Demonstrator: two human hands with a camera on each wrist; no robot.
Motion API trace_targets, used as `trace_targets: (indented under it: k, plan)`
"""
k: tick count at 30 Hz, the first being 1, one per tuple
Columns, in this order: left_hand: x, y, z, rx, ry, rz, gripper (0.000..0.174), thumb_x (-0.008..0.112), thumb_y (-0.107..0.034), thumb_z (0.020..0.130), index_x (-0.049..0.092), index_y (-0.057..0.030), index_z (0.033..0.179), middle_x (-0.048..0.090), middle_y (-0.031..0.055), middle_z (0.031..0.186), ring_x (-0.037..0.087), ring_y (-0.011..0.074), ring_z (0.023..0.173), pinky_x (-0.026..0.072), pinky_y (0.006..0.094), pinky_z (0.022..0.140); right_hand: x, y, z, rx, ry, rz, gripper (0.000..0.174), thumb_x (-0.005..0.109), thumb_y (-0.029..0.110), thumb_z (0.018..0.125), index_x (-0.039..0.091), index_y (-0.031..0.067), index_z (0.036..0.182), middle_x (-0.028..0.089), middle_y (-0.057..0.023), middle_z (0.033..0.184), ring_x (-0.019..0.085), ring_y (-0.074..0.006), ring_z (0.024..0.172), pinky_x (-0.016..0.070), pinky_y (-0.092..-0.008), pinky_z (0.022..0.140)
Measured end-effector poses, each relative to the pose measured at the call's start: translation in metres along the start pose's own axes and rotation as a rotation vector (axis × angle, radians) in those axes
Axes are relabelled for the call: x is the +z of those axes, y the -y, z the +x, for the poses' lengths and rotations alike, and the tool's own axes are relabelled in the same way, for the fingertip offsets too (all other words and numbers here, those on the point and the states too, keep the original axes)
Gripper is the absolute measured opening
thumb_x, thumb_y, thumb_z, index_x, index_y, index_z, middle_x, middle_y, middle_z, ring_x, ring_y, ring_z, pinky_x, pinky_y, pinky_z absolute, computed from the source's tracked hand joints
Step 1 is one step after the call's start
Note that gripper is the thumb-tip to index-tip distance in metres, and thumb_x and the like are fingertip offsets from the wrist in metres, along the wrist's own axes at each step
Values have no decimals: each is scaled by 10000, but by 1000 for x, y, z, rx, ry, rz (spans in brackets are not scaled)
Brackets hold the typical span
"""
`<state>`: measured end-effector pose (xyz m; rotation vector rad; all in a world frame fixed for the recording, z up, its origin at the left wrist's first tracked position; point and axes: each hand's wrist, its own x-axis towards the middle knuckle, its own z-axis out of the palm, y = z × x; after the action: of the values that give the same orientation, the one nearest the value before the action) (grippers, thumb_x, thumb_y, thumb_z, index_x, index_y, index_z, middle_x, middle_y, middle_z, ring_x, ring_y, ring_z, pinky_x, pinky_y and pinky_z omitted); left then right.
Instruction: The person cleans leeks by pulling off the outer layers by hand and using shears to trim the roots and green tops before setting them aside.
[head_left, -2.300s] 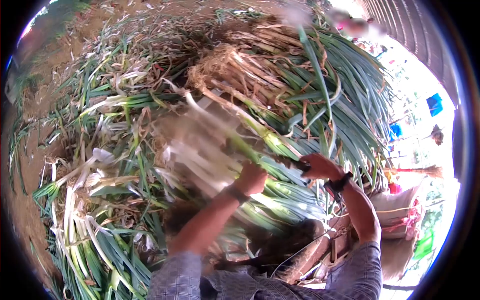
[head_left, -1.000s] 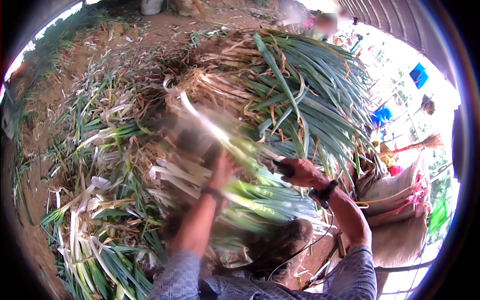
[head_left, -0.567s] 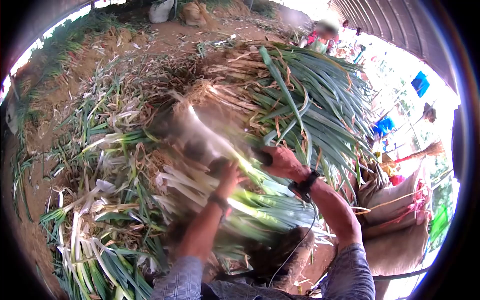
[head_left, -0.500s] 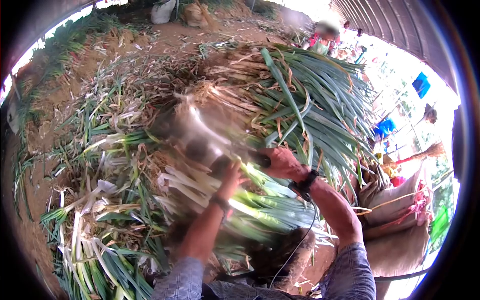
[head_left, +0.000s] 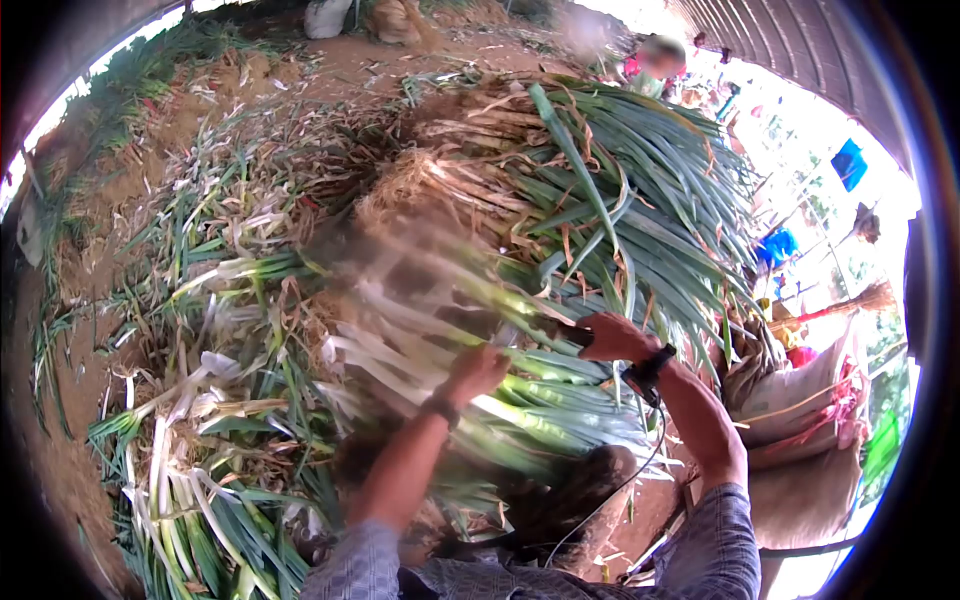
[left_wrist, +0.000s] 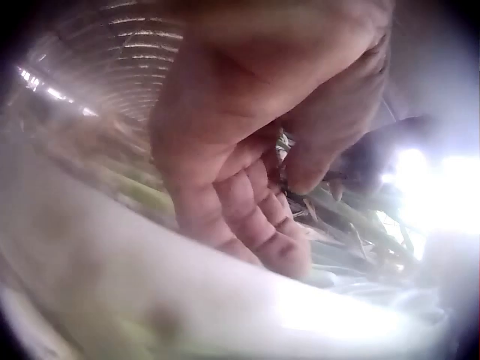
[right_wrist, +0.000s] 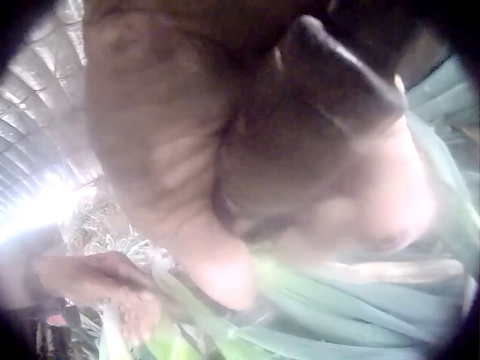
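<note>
Across the middle of the head view lies a pile of leeks (head_left: 540, 420), white stems to the left and green leaves to the right. My left hand (head_left: 475, 372) is over their stems; in the left wrist view its fingers (left_wrist: 255, 210) are loosely bent, with a gap to the thumb and nothing gripped. A blurred white stem (left_wrist: 187, 277) crosses close in front of that camera. My right hand (head_left: 620, 338) grips the dark handle of a knife (head_left: 573, 335), which points left over the leeks. The handle (right_wrist: 292, 157) fills much of the right wrist view; the blade is blurred.
Behind the pile lies a large heap of untrimmed leeks (head_left: 640, 200) with dry roots. Cut leaves and peelings (head_left: 230, 220) litter the ground at left, near a trimmed bunch (head_left: 190, 520). Sacks (head_left: 800, 430) stand at right. Another person (head_left: 660, 65) is at the back.
A leek lay under my left hand and the knife half a second ago. Now the left hand has moved slightly down and away from it, and the knife hand has drawn back to the right.
</note>
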<state>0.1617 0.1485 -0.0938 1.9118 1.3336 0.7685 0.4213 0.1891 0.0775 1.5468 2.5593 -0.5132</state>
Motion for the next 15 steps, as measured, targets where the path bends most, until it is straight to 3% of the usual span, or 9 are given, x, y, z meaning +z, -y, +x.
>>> trace_targets:
  k: [3, 4, 7, 10, 13, 15]
  plan:
    - [-11, -15, 18, -32, -180, -309, 181, 620, -200, 882, 652, -29, 932, 688, 122, 812, 662, 197, 742, 518, 317, 648, 7, -23, -10, 121, 19, 8, 376, 741, 287, 661, 712, 101, 986, 700, -156, 889, 665, -359, 890, 509, -462, 797]
    - [-18, -1, 33, 24, -91, -497, 187, 612, -197, 897, 659, -49, 1000, 694, 126, 902, 666, 188, 823, 523, 326, 673, 5, -27, -13, 131, 26, 39, 368, 739, 277, 667, 712, 101, 989, 701, -156, 885, 670, -353, 882, 508, -462, 793]
    - [-26, -4, 66, -537, -295, -1142, 182, 597, -207, 906, 641, -65, 1011, 676, 93, 932, 654, 183, 820, 538, 330, 671, 6, -35, -12, 133, 42, 65, 373, 742, 270, 665, 710, 105, 999, 700, -159, 874, 675, -351, 873, 511, -461, 791]
    - [-19, 29, 86, -446, -372, -1063, 181, 594, -202, 900, 628, -65, 1012, 665, 63, 920, 654, 184, 823, 559, 342, 683, 7, -37, -8, 135, 35, 106, 373, 742, 265, 668, 706, 110, 1006, 701, -155, 858, 681, -344, 857, 517, -452, 782]
    - [-6, 60, 107, -581, -361, -932, 203, 615, -194, 880, 626, -47, 1020, 661, 68, 934, 664, 192, 821, 570, 366, 649, 5, -44, -8, 115, 12, 103, 478, 777, 308, 672, 684, 77, 1080, 702, -167, 882, 676, -367, 869, 517, -446, 788]
    - [-4, 65, 118, -670, -366, -897, 336, 684, -282, 867, 607, -65, 1112, 670, 85, 982, 679, 221, 819, 576, 399, 607, 2, -45, -14, 137, 78, 89, 453, 778, 305, 689, 683, 87, 1074, 703, -156, 886, 679, -360, 871, 519, -451, 789]
